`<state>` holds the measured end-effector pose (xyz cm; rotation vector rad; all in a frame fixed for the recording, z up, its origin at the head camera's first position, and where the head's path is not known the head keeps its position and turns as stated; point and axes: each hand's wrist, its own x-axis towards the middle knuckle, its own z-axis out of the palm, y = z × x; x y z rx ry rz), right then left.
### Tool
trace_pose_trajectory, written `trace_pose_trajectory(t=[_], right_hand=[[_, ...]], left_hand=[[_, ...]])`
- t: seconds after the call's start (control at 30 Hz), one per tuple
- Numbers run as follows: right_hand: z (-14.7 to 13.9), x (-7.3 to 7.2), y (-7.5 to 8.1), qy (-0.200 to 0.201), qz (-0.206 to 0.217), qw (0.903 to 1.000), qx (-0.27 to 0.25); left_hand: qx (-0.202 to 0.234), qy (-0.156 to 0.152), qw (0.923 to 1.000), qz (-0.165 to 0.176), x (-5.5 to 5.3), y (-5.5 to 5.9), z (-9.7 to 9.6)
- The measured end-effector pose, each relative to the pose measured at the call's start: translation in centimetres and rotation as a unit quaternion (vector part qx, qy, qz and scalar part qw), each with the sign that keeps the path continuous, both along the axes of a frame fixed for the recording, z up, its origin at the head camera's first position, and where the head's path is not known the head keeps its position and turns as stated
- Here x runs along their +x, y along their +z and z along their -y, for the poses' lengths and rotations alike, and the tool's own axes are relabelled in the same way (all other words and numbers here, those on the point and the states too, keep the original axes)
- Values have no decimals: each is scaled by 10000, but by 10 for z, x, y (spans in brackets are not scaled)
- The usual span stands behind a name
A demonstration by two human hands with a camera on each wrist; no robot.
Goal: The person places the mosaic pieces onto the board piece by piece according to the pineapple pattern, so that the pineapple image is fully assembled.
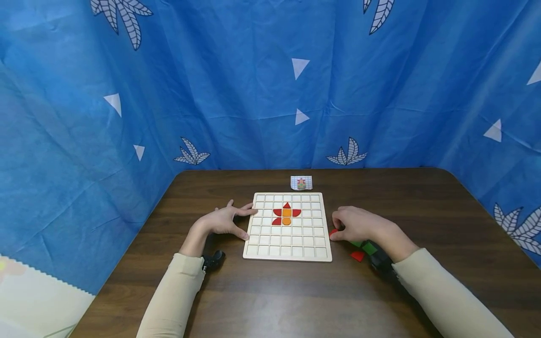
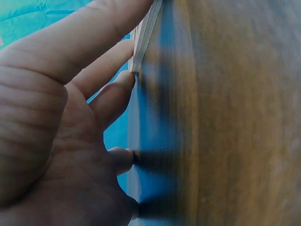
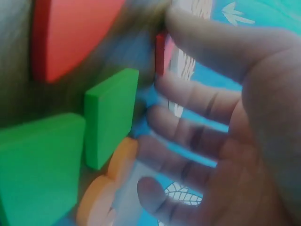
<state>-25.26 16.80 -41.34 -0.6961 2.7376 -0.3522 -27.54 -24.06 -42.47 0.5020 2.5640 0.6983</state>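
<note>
A pale wooden grid board (image 1: 297, 252) lies on the table, with red and orange tiles (image 1: 286, 213) set in its upper middle squares. My left hand (image 1: 226, 220) is spread at the board's left edge, its thumb and fingertips touching the rim. To the right of the board, my right hand (image 1: 359, 223) pinches a small red tile (image 3: 160, 54) between thumb and index finger, low over the table. Close by in the right wrist view are green tiles (image 3: 113, 120), orange rounded tiles (image 3: 96, 200) and a larger red tile (image 3: 70, 35) with a curved edge.
Behind the board lies a small picture card (image 1: 301, 183) showing a coloured pattern on a grid. Under the right wrist are loose tiles, including a red one (image 1: 357, 256). A blue patterned curtain (image 1: 270, 94) hangs along the far edge of the brown table (image 1: 287, 300).
</note>
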Motion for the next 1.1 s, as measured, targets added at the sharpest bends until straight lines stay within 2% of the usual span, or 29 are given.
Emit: trace_pose_trajectory(t=[0.17, 0.47, 0.7, 0.9, 1.1], right_hand=[[-4, -1, 1, -158, -98, 9998, 58], [-7, -4, 0, 353, 96, 9984, -442], [-4, -5, 0, 558, 132, 9973, -454], [-3, -5, 0, 441, -11, 9985, -339], [5, -9, 7, 395, -235, 9976, -527]], left_hand=[[-17, -31, 10000, -25, -1, -1, -1], [-11, 66, 10000, -10, -2, -2, 0], [-21, 94, 9999, -36, -2, -4, 0], [-7, 43, 10000, -31, -2, -4, -1], [-83, 73, 9999, -70, -2, -5, 0]])
